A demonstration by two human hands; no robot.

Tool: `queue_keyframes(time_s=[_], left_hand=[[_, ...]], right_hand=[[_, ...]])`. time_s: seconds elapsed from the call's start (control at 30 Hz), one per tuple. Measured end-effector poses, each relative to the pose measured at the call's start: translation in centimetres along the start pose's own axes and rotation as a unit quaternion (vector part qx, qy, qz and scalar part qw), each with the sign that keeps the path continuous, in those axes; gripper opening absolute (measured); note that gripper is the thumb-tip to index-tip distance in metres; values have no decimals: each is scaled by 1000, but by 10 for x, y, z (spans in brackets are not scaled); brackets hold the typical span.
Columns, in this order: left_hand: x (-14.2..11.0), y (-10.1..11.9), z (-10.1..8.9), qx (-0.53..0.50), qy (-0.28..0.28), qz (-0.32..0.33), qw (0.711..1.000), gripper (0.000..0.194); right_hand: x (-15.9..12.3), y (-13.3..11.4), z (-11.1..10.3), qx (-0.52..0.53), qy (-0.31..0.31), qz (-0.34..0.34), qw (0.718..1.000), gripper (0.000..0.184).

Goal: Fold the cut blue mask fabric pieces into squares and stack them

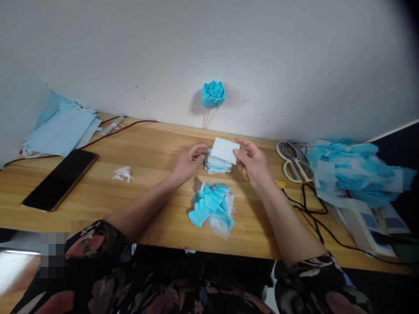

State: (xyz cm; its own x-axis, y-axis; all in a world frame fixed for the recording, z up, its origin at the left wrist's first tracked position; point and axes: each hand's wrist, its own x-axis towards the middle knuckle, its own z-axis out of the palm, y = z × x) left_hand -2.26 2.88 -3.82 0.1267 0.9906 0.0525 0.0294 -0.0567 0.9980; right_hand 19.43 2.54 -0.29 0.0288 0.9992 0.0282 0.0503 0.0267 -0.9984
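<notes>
Between the thumb and fingers of my right hand (251,161) is the right edge of a pale square sheet (225,150), held above a stack of pale blue squares (218,166). My left hand (191,162) is at the left side of that stack, fingers loosely bent and apart; whether they touch the stack is hard to see. Closer to me lies a pile of folded bright blue petal-like pieces (211,203), with thin whitish layers at its right. A blue rose-like flower (213,94) on a thin stick leans against the wall.
Face masks (65,124) lie at the far left, with a black phone (62,179) in front. White scraps (123,174) are left of centre. On the right are scissors (297,169), a black cable (304,205) and a heap of blue cuttings (356,170).
</notes>
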Motion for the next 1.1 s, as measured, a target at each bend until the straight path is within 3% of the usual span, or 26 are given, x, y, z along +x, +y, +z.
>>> queue_keyframes(time_s=[0.1, 0.27, 0.43, 0.53, 0.6, 0.77, 0.9, 1.0, 1.1], left_hand=[[0, 0, -1, 14, -4, -4, 1000, 35], [0, 3, -4, 77, 24, 53, 995, 31], [-5, 10, -5, 190, 63, 187, 962, 27], [-9, 12, -4, 268, 5, 293, 918, 28], [-10, 11, -3, 327, -55, 328, 884, 31], [-10, 3, -2, 447, -142, 304, 829, 31], [-11, 2, -3, 472, -152, 290, 819, 31], [-11, 4, -4, 469, -156, 289, 820, 32], [-10, 2, -5, 462, -157, 282, 826, 32]], right_hand=[[6, 5, -1, -49, -25, -15, 998, 56], [9, 7, -1, -85, -44, -9, 995, 58], [8, 6, -1, -126, -41, -8, 991, 62], [9, 10, -1, -167, -37, -27, 985, 61], [10, 12, -1, -195, -33, -38, 980, 59], [8, 14, -3, -267, -12, -84, 960, 52], [-2, 10, -4, -359, 31, -228, 904, 35], [-8, 9, -2, -398, -5, -306, 865, 26], [-9, 15, 0, -441, -69, -291, 846, 24]])
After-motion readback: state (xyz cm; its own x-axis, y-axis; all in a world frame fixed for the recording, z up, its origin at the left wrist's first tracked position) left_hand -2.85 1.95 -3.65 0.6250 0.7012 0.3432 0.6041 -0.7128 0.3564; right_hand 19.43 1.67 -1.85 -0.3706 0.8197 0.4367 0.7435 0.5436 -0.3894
